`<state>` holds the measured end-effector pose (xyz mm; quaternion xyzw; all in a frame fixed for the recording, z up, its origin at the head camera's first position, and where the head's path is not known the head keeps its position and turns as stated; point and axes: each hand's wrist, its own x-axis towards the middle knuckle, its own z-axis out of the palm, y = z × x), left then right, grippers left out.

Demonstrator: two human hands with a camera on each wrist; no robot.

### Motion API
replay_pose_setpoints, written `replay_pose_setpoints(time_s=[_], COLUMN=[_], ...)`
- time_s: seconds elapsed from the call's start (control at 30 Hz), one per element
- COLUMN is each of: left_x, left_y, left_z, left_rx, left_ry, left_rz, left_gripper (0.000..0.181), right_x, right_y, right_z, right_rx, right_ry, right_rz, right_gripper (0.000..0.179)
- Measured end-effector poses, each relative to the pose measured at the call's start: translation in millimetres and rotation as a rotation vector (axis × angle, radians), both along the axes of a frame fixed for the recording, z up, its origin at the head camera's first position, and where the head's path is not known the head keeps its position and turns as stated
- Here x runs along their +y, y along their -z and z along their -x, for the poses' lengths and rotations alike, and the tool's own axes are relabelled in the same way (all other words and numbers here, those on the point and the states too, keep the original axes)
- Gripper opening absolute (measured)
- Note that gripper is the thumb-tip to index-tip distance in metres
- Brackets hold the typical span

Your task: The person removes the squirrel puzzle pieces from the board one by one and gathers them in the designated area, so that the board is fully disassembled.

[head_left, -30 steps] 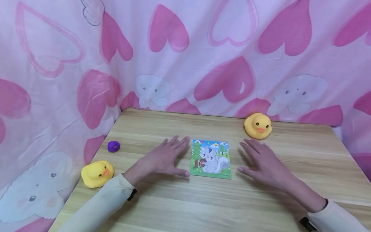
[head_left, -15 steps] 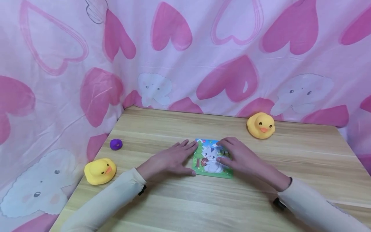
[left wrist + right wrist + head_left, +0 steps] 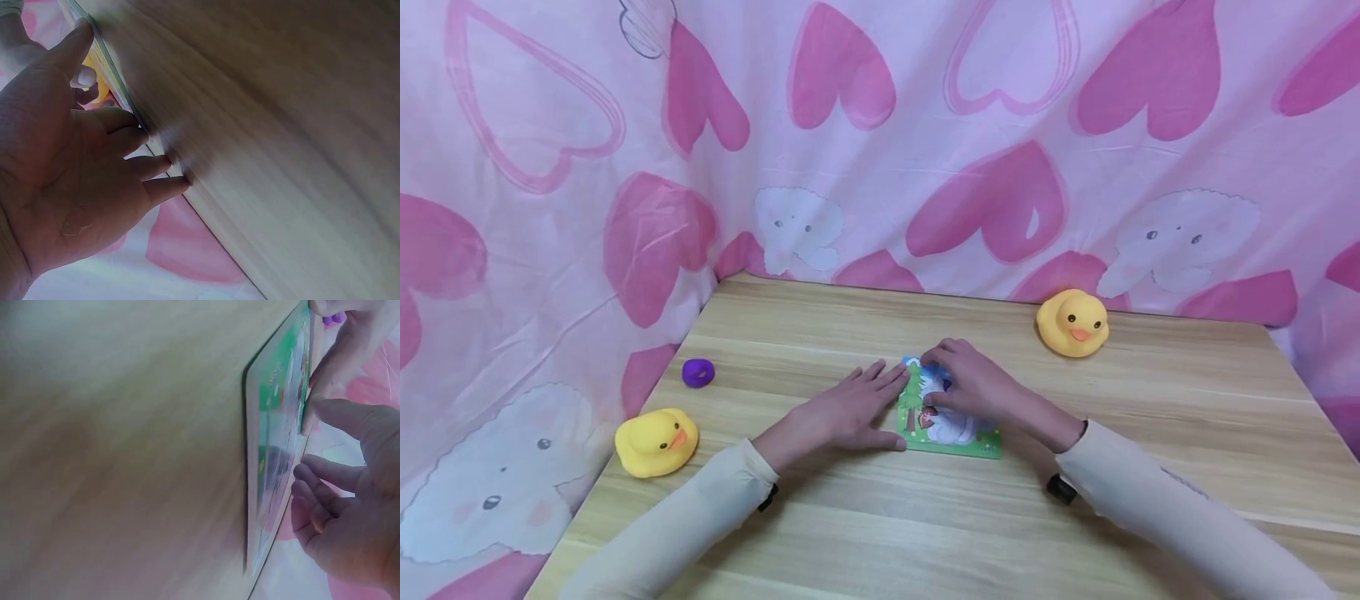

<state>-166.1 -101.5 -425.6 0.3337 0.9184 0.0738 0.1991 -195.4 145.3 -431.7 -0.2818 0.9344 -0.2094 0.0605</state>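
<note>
A square picture board with a cartoon squirrel and a green tree lies flat on the table; in the right wrist view the board shows a glossy surface and a thin pale edge. My left hand rests at the board's left side, fingers straight, with thumb and fingertips at its edge. Over the upper right of the picture is my right hand, hiding much of the squirrel. Its thumb and fingers are bent a little and stand apart; the right wrist view shows no thing between them. Whether those fingertips touch the board is unclear.
A yellow toy duck sits at the back right of the wooden table. Another yellow duck and a small purple ring-like object are near the left edge. A pink heart-patterned cloth hangs behind and to the left.
My right hand has come in from the board's right side and moved left over the picture. The left hand has shifted slightly right to the board's left edge.
</note>
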Motion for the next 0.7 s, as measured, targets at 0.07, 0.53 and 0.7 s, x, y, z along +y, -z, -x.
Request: replay_pose_setpoints(time_s=[0.07,0.53,0.7], left_x=[-0.3,0.2,0.0], left_y=[0.4,2.0,2.6], left_z=[-0.4,-1.4,-1.1], left_rx=[0.001,0.027,0.040], left_ry=[0.002,0.015,0.030], left_rz=[0.003,0.056,0.053], left_gripper=[0.105,0.106,0.105], right_x=[-4,-17,-17], right_y=[-0.7,-8.8,-10.2], right_z=[2.0,6.0,11.8], right_rx=[-0.008,-0.103,-0.182], right_ry=[0.003,0.066,0.070], right_rz=[-0.011,-0.064,-0.016], right_gripper=[0.058,0.054,0.054])
